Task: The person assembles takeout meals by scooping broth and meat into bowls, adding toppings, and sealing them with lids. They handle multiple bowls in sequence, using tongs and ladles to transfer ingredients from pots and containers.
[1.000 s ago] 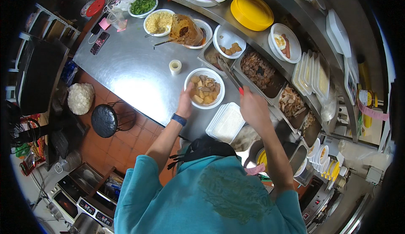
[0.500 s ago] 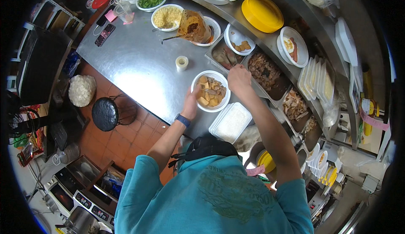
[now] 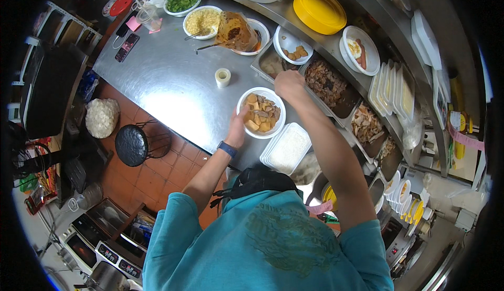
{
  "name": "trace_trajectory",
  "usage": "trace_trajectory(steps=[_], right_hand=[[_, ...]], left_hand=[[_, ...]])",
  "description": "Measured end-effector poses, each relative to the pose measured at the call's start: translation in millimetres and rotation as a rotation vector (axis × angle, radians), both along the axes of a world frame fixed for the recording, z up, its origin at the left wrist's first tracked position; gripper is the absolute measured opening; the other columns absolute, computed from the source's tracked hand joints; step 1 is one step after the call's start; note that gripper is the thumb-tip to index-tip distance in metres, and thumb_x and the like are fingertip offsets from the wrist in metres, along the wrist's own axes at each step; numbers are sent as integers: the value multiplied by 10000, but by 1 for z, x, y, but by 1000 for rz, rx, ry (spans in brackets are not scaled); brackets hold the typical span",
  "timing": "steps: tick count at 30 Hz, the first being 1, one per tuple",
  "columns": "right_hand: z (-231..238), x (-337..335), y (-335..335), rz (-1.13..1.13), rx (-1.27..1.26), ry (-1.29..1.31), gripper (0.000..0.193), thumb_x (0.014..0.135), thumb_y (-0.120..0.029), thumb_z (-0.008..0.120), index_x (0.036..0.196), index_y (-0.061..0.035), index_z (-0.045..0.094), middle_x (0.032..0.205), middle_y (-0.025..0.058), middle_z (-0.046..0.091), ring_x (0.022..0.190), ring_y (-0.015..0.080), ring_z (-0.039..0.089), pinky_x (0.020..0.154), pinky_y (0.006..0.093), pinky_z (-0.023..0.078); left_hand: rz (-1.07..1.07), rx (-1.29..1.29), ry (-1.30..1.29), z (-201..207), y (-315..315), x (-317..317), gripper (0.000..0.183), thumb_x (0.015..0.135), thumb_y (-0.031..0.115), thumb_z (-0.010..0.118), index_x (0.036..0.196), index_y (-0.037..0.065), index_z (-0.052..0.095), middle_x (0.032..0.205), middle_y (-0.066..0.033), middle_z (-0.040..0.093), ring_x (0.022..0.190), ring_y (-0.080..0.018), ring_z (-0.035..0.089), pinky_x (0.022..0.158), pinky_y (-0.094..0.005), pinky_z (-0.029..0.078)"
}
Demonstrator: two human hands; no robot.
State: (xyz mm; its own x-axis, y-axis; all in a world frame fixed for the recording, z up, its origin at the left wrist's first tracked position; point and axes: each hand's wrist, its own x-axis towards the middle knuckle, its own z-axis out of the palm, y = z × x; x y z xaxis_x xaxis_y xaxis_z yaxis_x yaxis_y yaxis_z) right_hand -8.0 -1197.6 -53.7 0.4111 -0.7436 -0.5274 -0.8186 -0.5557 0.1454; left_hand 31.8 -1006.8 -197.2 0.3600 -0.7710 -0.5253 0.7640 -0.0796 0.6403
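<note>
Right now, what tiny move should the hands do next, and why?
Maybe bring the right hand from the metal tray over to the white bowl. The hand is at the tray's edge, the bowl of food chunks sits close by, and the left hand holds its side. I can't see clearly what the right hand grips, though.

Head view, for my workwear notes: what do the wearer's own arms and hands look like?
The left sleeve and right sleeve are short, loose and teal. A dark blue watch or band circles the left wrist; none shows on the right. The left hand and right hand are gloveless.
</note>
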Motion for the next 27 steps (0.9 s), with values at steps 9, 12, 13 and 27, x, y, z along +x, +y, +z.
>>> trace_trajectory(steps=[9, 12, 13, 27], right_hand=[[41, -111, 40, -125, 64, -338, 214, 907, -124, 535, 923, 10, 701, 891, 203, 712, 880, 392, 691, 785, 461, 530], [65, -161, 72, -366, 276, -599, 256, 952, -213, 541, 1041, 4, 642, 793, 173, 692, 766, 334, 687, 718, 436, 520], [74, -177, 84, -443, 372, -637, 277, 963, -242, 547, 1077, -2, 624, 777, 154, 688, 732, 305, 683, 698, 418, 519], [130, -320, 165, -710, 588, -898, 295, 967, -295, 570, 1157, -71, 600, 801, 75, 665, 734, 148, 670, 629, 329, 515]], left_hand=[[-6, -77, 67, -22, -4, 4, 525, 1017, 409, 507, 1388, 39, 472, 1333, -100, 587, 1215, -216, 569, 1046, -351, 447], [-33, -93, 90, -25, -4, 5, 550, 1022, 449, 479, 1392, 42, 470, 1343, -103, 584, 1219, -224, 570, 1049, -359, 447], [-40, -50, 112, -24, -4, 5, 560, 1023, 462, 469, 1396, 44, 466, 1350, -105, 579, 1223, -226, 568, 1051, -362, 446], [-166, -120, 130, 30, 19, -9, 600, 1043, 481, 402, 1496, 93, 340, 1465, -122, 465, 1343, -270, 462, 1125, -421, 381]])
